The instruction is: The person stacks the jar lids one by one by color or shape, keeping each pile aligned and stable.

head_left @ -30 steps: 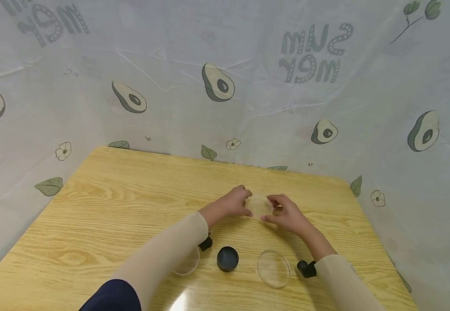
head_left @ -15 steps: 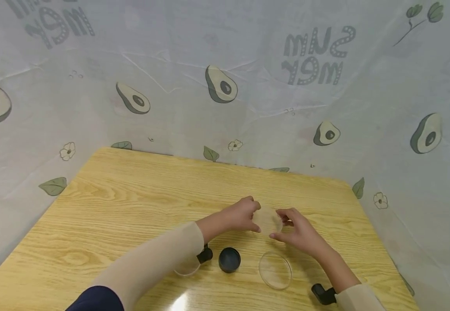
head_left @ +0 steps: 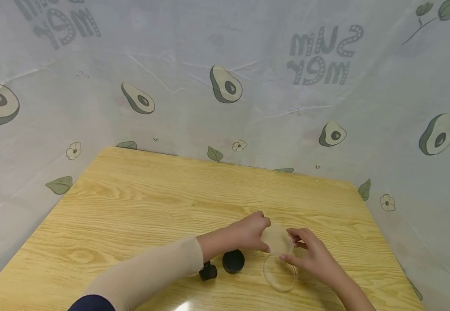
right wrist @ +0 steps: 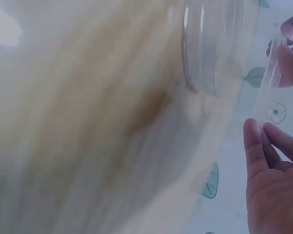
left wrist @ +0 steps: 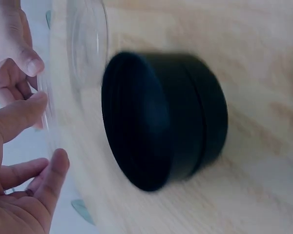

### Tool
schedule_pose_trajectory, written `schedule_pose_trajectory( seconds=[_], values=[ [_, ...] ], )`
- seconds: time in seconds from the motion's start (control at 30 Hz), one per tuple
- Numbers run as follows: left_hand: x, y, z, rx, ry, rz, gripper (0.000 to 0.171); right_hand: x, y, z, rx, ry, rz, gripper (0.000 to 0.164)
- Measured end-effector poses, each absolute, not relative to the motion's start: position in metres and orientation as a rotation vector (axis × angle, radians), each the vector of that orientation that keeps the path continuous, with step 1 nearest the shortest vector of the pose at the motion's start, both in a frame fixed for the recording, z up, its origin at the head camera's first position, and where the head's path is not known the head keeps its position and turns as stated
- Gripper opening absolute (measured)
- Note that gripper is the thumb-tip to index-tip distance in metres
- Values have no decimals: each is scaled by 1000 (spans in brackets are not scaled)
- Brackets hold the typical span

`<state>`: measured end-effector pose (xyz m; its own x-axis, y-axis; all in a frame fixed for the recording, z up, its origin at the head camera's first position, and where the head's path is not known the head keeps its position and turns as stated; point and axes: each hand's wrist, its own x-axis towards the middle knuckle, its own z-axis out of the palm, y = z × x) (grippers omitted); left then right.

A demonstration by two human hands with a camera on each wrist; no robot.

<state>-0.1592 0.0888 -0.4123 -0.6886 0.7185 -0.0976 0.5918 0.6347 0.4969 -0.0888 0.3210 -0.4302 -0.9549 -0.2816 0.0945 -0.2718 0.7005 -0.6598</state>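
Note:
Both hands hold a clear, round petri dish piece (head_left: pixel 277 240) by opposite edges, just above the table. My left hand (head_left: pixel 250 232) pinches its left side and my right hand (head_left: pixel 313 255) its right side. In the right wrist view the held dish piece (right wrist: pixel 267 92) appears edge-on between the fingertips. Nearer me, a second clear round dish (head_left: pixel 280 288) lies on the table, its far rim close below the held one in the head view. A short black cylindrical cup (head_left: pixel 233 261) stands left of it; the left wrist view shows its hollow mouth.
The wooden table (head_left: pixel 162 190) ends at a pale printed cloth (head_left: pixel 178 125) hung behind and at the sides. A black wrist camera (head_left: pixel 208 271) sits under the left forearm, close to the cup.
Both hands have brought the held dish piece toward me and slightly right, closer to the dish on the table. Another clear dish, earlier visible beside the left sleeve, is now hidden by the arm.

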Motion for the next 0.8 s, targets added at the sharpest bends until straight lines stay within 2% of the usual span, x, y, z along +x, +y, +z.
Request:
schedule_pose_trajectory(
  seconds=[0.43,0.67,0.8],
  values=[
    [-126,93,-419,1033,2559,590,65,-56,325,-448,-535,2993,-1109,63],
    [-114,96,-424,1056,2541,561,59,-43,324,-451,-355,2951,-1033,65],
    [-110,96,-426,1058,2537,551,59,-39,323,-453,-399,2963,-1017,63]
  ],
)
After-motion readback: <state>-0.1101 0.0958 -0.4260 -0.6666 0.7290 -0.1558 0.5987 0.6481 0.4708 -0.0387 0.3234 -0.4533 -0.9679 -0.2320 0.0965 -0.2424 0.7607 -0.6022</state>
